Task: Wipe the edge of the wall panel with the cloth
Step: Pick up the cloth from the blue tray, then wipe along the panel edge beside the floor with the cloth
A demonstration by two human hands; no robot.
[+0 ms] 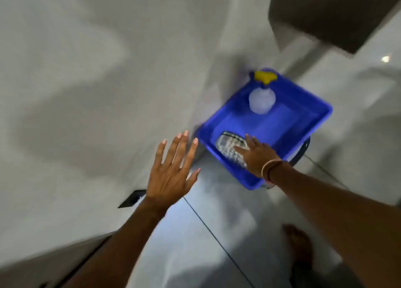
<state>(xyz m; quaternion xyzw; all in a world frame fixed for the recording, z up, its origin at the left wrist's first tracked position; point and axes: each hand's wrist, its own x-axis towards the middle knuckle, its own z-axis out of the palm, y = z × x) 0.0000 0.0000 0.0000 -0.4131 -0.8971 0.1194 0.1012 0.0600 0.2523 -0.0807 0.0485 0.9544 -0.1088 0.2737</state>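
A folded checked cloth (226, 145) lies in the near corner of a blue plastic tub (308, 118). My right hand (257, 155) reaches into the tub with its fingers spread, resting on the cloth without gripping it. My left hand (173, 168) hovers open, fingers apart, in front of the pale wall panel (97, 81) just left of the tub. The whole view is blurred by motion.
A clear spray bottle (262, 100) with a yellow trigger head stands at the tub's far end. A dark cabinet (325, 16) hangs at the top right. Glossy floor tiles (206, 233) lie below, with my bare foot (300, 244) and a dark floor socket (132, 198).
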